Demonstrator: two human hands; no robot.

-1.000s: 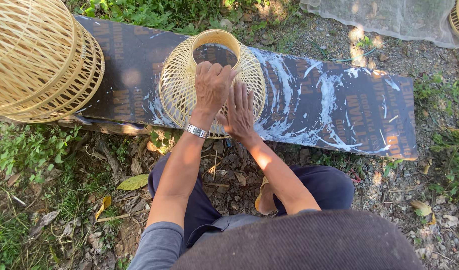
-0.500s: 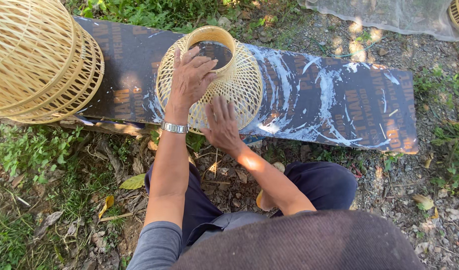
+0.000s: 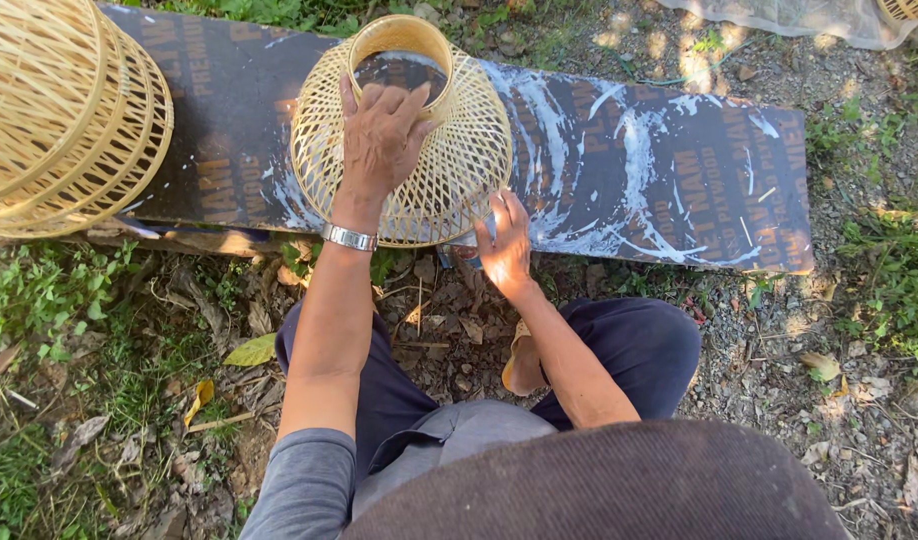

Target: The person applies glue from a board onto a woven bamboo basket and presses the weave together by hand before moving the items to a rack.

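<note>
Head view, from the person's lap outward: dark trousers and a grey sleeve fill the near foreground, with leaf litter and bare soil between the knees and the board.

Right hand (image 3: 506, 240) sits at the near edge of the board (image 3: 679, 180), fingers spread and loose against the lower rim of the woven bamboo basket (image 3: 449, 170). It grips nothing firmly; whether the fingertips pinch a strand cannot be told.

Left hand (image 3: 381, 135), with a metal watch (image 3: 349, 237) on the wrist, lies palm-down over the basket's domed side, fingers reaching the round collar (image 3: 399, 45) at the top. It presses rather than clasps.

The basket rests near the middle of the board's length, its lower rim overhanging the near edge. The board is a dark plywood sheet streaked with white smears, laid on uneven ground.

Risks noted:
- Overhanging rim, only lightly steadied: the basket may tip towards the knees.
- Downward pressure on open lattice could bend or crack the thin strips.
- Smeared surface may let the basket slide.
- Split strand ends could cut bare fingers.

Farther off, stacked baskets (image 3: 59, 110) lean over the board's far left corner and might roll onto the work.
</note>
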